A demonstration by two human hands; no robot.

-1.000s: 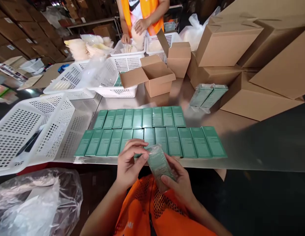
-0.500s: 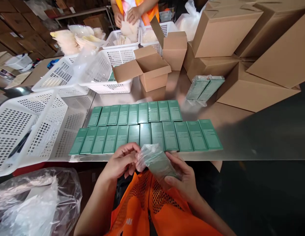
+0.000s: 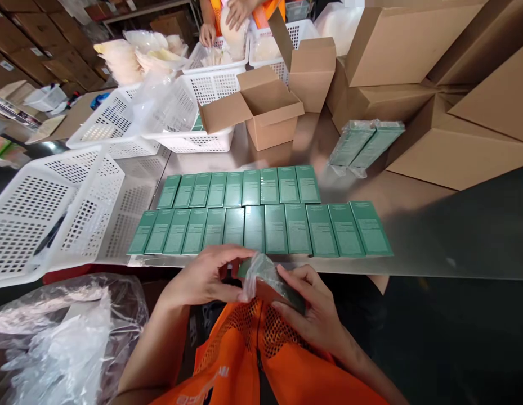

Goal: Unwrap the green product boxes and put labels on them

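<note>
A green box [image 3: 282, 288] is held over my lap at the table's front edge, with a clear plastic wrapper [image 3: 261, 269] around part of it. My right hand [image 3: 314, 304] grips its right end, thumb below and fingers above. At the left end, my left hand [image 3: 213, 275] pinches the wrapper, its fingertips over a green end that shows there. Just beyond my hands, two rows of green boxes [image 3: 275, 228] lie side by side on the metal table [image 3: 189, 160].
Two plastic-wrapped green packs [image 3: 366, 143] lie right of the rows, beside large cartons [image 3: 455, 140]. An open carton [image 3: 273, 126] stands behind the rows. White baskets [image 3: 81, 225] line the left, above a plastic bag [image 3: 71, 343]. Across the table, a co-worker's hands [image 3: 238, 14] handle pale items.
My left hand has moved over the left end of the wrapped box, and the wrapper there is drawn back, showing green. The camera view has shifted slightly.
</note>
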